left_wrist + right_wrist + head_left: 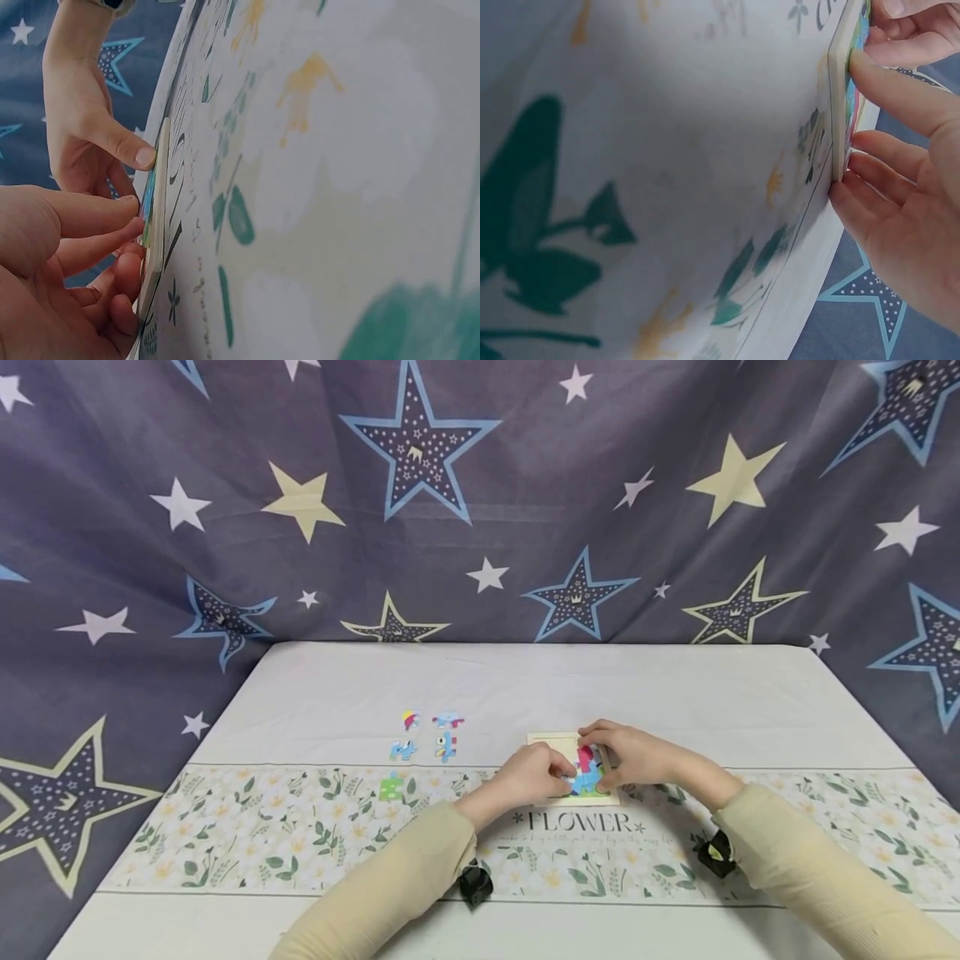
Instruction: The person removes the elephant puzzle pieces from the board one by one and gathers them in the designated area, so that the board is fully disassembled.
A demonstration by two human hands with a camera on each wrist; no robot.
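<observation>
A shallow wooden puzzle tray [551, 739] lies on the cloth, its right part filled with blue, red and green jigsaw pieces [587, 770]. My left hand [534, 772] reaches in from the left, its thumb and index finger pinching a blue puzzle piece [567, 777] low over the tray. Those fingertips partly cover the piece. My right hand [630, 753] grips the tray's right side. In the right wrist view, its thumb [877, 79] lies over the near edge by the pieces, while the other fingers [877, 169] curve along the tray's side.
Left of the tray lie several loose pieces, among them a green one [391, 787], a blue one with an eye [446, 746] and a red-yellow one [409, 720]. A flowered band [300, 827] crosses the white tablecloth [337, 685]. A star-patterned curtain [480, 485] hangs behind.
</observation>
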